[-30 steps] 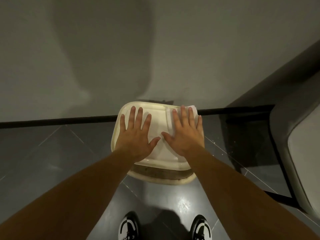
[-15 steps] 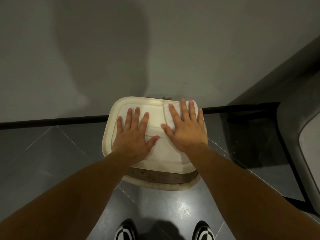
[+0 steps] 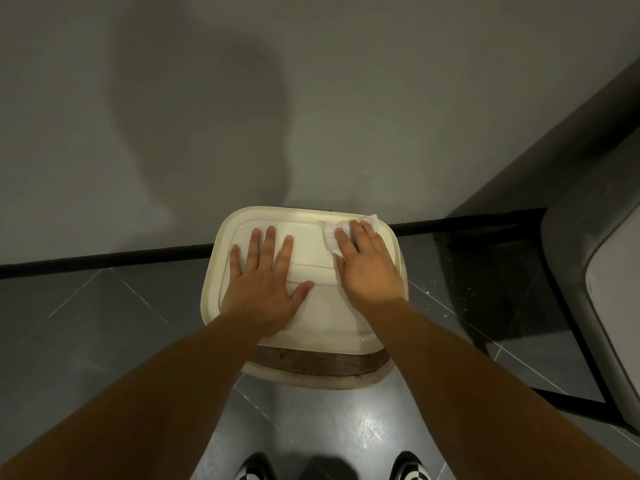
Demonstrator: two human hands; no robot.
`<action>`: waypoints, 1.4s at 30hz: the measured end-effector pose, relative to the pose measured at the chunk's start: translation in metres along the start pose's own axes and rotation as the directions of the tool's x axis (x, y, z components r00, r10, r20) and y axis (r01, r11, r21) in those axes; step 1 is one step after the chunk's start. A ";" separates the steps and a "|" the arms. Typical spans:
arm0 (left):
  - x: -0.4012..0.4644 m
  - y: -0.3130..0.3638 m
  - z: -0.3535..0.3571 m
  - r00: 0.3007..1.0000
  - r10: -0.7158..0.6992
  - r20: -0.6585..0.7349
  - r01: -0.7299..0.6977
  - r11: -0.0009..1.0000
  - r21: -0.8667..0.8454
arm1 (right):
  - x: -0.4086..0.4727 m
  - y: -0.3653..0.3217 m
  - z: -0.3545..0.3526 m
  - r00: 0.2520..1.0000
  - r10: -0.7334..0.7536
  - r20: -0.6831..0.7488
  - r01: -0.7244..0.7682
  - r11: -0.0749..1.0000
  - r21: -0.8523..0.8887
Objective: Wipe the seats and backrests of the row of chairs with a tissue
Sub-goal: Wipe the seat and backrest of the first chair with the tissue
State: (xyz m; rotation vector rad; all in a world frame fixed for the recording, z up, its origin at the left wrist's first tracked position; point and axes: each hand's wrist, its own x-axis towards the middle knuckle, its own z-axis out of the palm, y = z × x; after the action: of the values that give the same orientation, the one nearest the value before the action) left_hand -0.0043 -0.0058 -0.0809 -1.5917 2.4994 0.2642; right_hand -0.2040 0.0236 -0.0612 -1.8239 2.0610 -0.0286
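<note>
A cream plastic stool seat (image 3: 311,251) stands against the grey wall, directly below me. My left hand (image 3: 266,282) lies flat on its left half, fingers spread, holding nothing. My right hand (image 3: 369,268) presses a crumpled white tissue (image 3: 334,235) onto the seat's far right corner. The tissue sticks out past the fingers on the left and at the tips. A brown band and a cream rim show under the seat's near edge.
A grey upholstered chair (image 3: 602,296) with a black frame stands at the right. The grey wall (image 3: 311,98) meets a dark tiled floor (image 3: 104,334) along a black skirting strip. My two shoes (image 3: 410,467) are at the bottom edge.
My right hand has slid the tissue toward the seat's far right corner and bunched it. The left hand stays flat on the seat. The camera has moved closer.
</note>
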 end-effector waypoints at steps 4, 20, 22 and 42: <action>0.003 -0.001 -0.013 0.997 0.015 0.082 -0.021 0.997 0.078 | 0.003 -0.001 -0.017 1.000 0.011 -0.026 -0.008 0.995 0.101; -0.001 0.024 -0.200 0.987 0.148 0.054 -0.158 0.937 0.312 | -0.061 0.013 -0.157 0.921 -0.011 -0.390 0.057 0.993 0.107; -0.004 0.039 -0.226 0.979 0.201 0.022 -0.198 0.931 0.307 | -0.074 0.022 -0.182 0.917 0.025 -0.398 0.029 0.991 0.130; -0.042 0.344 -0.424 0.862 0.501 -0.078 -0.464 0.841 0.276 | -0.270 0.228 -0.434 0.862 0.239 -0.448 -0.196 0.970 0.141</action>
State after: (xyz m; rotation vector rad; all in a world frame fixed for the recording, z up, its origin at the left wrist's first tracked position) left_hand -0.3180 0.0730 0.3611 -0.8917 2.8805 -0.1161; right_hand -0.5289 0.2153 0.3528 -1.6294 2.5295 -0.5377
